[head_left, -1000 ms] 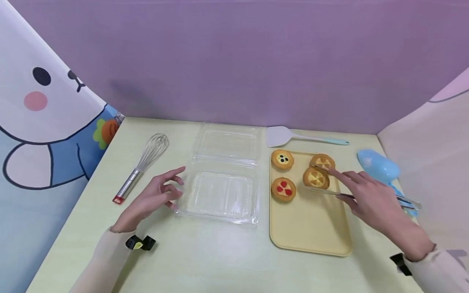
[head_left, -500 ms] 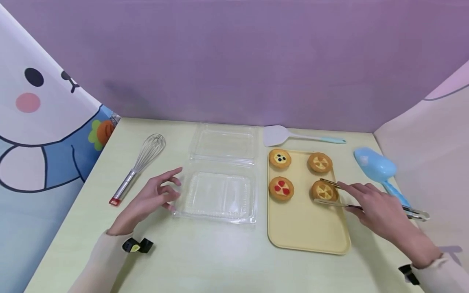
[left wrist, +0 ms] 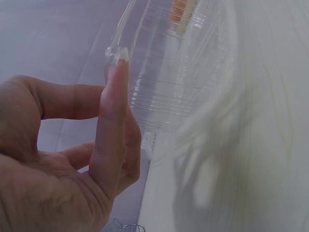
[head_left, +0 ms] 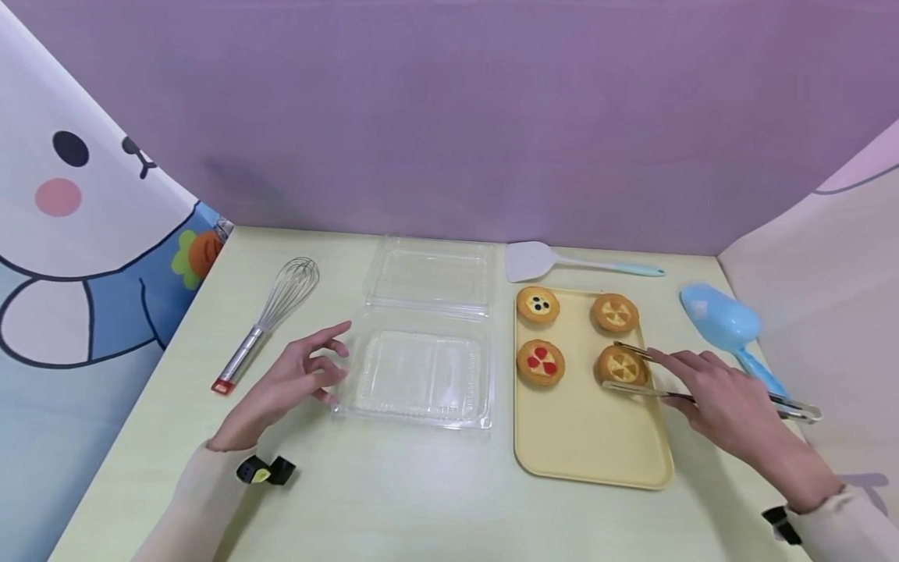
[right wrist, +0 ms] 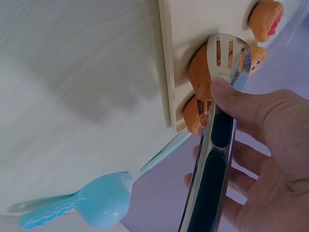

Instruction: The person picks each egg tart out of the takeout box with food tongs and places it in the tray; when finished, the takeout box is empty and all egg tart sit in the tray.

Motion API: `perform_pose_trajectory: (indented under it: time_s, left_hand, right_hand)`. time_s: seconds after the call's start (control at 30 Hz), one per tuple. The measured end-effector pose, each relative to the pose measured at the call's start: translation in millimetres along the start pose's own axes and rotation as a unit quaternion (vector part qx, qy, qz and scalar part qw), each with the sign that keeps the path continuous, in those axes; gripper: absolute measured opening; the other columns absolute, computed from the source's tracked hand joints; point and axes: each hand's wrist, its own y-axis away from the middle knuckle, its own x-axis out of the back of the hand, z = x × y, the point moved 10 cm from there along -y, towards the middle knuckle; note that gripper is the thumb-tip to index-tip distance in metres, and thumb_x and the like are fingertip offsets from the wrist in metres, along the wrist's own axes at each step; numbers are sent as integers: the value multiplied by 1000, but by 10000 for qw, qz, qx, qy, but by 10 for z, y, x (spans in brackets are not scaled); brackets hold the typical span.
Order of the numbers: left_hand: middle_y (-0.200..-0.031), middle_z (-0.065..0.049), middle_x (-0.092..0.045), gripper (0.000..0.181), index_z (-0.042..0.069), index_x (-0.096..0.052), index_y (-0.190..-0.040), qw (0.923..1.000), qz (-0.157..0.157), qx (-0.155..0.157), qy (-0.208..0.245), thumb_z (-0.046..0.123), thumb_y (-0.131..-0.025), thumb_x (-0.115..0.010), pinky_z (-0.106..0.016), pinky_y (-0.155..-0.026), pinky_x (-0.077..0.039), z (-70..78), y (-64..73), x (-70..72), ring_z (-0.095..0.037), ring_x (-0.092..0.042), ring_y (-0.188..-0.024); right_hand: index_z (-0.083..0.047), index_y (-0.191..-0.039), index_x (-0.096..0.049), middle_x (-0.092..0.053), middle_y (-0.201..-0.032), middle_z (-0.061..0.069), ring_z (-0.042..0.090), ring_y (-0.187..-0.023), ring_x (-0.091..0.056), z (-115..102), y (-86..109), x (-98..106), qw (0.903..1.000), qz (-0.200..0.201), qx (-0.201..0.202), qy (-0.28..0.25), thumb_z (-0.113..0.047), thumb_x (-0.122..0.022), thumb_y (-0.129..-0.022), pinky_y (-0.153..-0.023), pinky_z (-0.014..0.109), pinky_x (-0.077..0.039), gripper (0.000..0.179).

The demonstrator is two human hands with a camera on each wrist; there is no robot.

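Observation:
My right hand (head_left: 730, 406) holds metal tongs (right wrist: 217, 130), their slotted ends on either side of a tart with a wedge-patterned top (head_left: 623, 367). That tart is on the yellow tray (head_left: 590, 445). Behind it lies a similar wedge-patterned tart (head_left: 615, 313). On the tray's left side are a tart with dark berries (head_left: 538, 304) and one with red pieces (head_left: 541, 363). My left hand (head_left: 295, 375) is at the left edge of an open clear plastic box (head_left: 421, 375), fingers loosely bent. In the left wrist view one fingertip (left wrist: 118, 60) appears to touch the box's rim.
A whisk (head_left: 270, 316) lies left of the box. Behind the tray is a spatula (head_left: 534, 261) with a pale blue handle. A blue scoop (head_left: 719, 316) lies to the tray's right. A purple backdrop (head_left: 449, 117) rises at the table's back edge.
The tongs and front wedge-patterned tart have moved toward the front and slightly right. This tart overlapped the one behind it and now stands apart. My left hand stays by the box.

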Motion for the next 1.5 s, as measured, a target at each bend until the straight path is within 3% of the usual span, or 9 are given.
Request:
perform_pose_trajectory:
  time_s: [0.47,1.13,1.4,1.5]
  left_hand:
    - [-133,-27,-43,80,8,-28,-165,10000,-63,15,12,-4,-94,-62,-38,-63,-66,-5,-14,-9,-21,-63,-85]
    - [-133,-29,-43,79,7,-28,-165,10000,-51,-38,-18,-5,-94,-63,-39,-62,-66,5,-23,-18,-24,-64,-86]
    - [-133,-29,-43,79,6,-28,-164,10000,-34,-66,-3,-5,-94,-62,-40,-63,-66,4,-15,-11,-25,-65,-85]
    - [-133,-29,-43,79,6,-28,-164,10000,-29,-67,-31,-5,-94,-62,-40,-63,-66,7,-9,-6,-25,-65,-86]
  right_hand:
    - [-18,-142,-61,-74,-115,11,30,-85,-67,32,4,-77,9998,-178,-79,-92,-19,-89,-76,-40,21,-26,72]
    - [-18,-143,-61,-75,-112,10,27,-81,-66,20,66,-40,10000,-62,-47,-56,-18,-89,-75,-41,20,-26,73]
    - [-16,-145,-58,-74,-115,13,31,-85,-67,17,61,-45,10000,-40,-26,-55,-20,-90,-75,-43,22,-30,77]
    - [-15,-147,-56,-74,-115,14,32,-89,-67,14,65,-7,9999,38,-27,-104,-19,-90,-74,-45,28,-39,80]
